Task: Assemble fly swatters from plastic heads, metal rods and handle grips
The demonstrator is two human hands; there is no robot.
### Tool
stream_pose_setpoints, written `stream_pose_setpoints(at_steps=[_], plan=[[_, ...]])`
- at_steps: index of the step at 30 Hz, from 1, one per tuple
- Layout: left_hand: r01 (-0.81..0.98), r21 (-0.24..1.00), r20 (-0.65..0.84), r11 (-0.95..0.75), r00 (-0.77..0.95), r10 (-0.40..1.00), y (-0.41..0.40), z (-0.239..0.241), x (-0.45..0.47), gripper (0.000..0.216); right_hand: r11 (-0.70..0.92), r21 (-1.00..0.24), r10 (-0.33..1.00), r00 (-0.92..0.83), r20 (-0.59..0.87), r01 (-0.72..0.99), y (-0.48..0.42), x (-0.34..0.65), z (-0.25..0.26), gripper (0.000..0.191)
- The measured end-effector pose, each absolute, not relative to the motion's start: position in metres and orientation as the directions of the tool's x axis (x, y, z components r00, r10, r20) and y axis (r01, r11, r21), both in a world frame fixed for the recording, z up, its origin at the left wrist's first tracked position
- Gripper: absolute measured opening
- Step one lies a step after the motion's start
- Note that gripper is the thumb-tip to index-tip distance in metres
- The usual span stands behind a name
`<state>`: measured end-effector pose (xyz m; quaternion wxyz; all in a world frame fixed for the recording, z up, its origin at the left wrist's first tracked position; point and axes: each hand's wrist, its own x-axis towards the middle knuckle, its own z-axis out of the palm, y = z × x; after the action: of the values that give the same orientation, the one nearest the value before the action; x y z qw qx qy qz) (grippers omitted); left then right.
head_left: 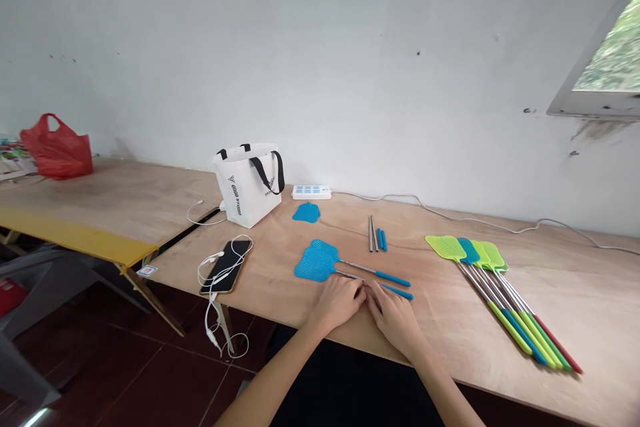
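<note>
Two blue fly swatters lie side by side in front of me, their mesh heads to the left and blue handles to the right. My left hand and my right hand meet at the table's front edge, fingers curled and fingertips together. They close at the shaft of the nearer fly swatter, where handle and metal rod join; the fingers hide that stretch. The farther fly swatter lies just beyond, untouched. Loose metal rods, short blue handles and blue swatter heads lie farther back.
Several green, blue and red-handled fly swatters are fanned out at right. To the left are a phone with white earphones and a white tote bag. A power strip trails its cable along the wall.
</note>
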<state>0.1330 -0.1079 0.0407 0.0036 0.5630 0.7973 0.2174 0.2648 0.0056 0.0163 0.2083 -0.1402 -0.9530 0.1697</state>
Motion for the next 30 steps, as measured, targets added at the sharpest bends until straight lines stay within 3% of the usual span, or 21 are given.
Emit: stream_pose_setpoints(at_steps=[24, 30], plan=[[0.909, 0.301, 0.247, 0.290, -0.368, 0.896, -0.1075, 0.0371, 0.1322, 0.022, 0.918, -0.357, 0.315, -0.864, 0.391, 0.173, 0.0075, 0.2628, 0.0091, 0.029], [0.912, 0.297, 0.250, 0.282, -0.359, 0.899, -0.1073, 0.0397, 0.1329, 0.022, 0.951, -0.255, 0.279, -0.836, 0.473, 0.173, 0.0062, 0.2635, 0.0089, 0.027]])
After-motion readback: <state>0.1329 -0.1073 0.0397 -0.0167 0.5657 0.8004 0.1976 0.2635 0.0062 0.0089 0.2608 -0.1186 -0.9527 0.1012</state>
